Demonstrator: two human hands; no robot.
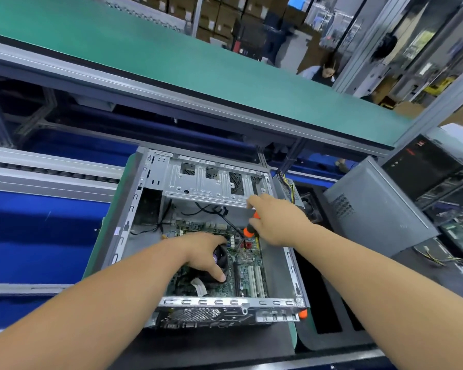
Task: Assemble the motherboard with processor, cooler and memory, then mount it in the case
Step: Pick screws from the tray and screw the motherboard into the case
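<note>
While the motherboard (247,273) is lying flat on the floor of the open metal case (286,265), the left hand (205,252) is resting on the black cooler (219,259) near the board's middle, fingers spread and fairly straight, thumb pointing toward the near edge. The right hand (274,222) is gripping a screwdriver (250,228) with an orange and black handle, fingers curled round it, and the shaft is angling down to the board's far right part, beside some red connectors. Two white slots (255,280) are showing on the near right of the board. Black cables (211,209) are trailing across the case's far end, under a silver drive cage (206,180). The case is sitting on a green mat (96,241) over the tabletop, with blue conveyor sections to the left. A grey side panel (377,206) is leaning to the right, and a green shelf (171,57) is running overhead. Another person (322,72) is standing in the blurred background.
</note>
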